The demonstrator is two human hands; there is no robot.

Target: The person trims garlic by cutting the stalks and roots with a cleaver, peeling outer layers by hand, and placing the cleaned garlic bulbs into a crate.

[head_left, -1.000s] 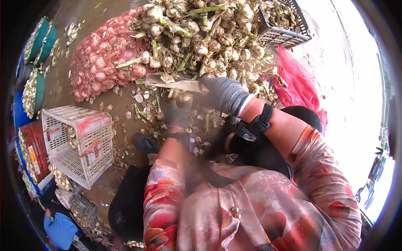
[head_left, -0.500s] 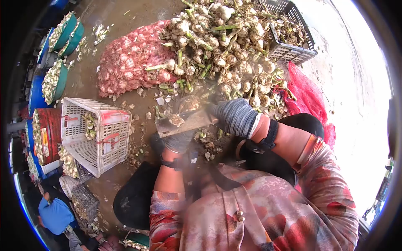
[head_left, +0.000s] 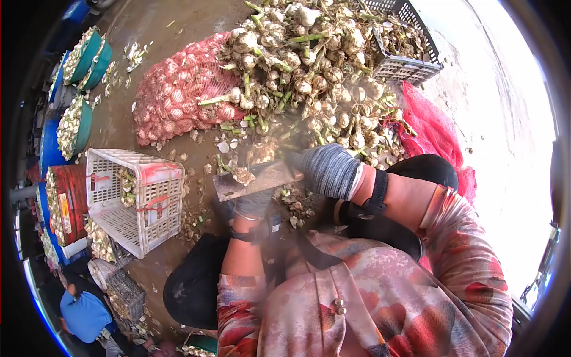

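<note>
A flat brownish board (head_left: 259,181), scuffed and slightly tilted, spans the space between my gloved hands. My left hand (head_left: 254,204) is at its near edge, its fingers hidden by the board. At the board's right end my right hand (head_left: 328,171), in a grey striped glove, is curled closed; its fingertips are blurred, and what they grip cannot be made out. One garlic bulb (head_left: 242,176) shows at the board's left part, and a blurred garlic bulb (head_left: 262,153) appears just beyond the far edge. Past my hands lies a heap of garlic (head_left: 321,77) with stalks.
A red mesh sack (head_left: 178,89) full of garlic leans against the heap. To the left a white crate (head_left: 160,199) lies tipped over. A black crate (head_left: 410,66) and red netting (head_left: 431,128) are at right. A person in blue (head_left: 86,315) sits lower left.
The whole view has shifted slightly. The board and both hands stay close together in nearly the same pose, with the board slightly farther left.
</note>
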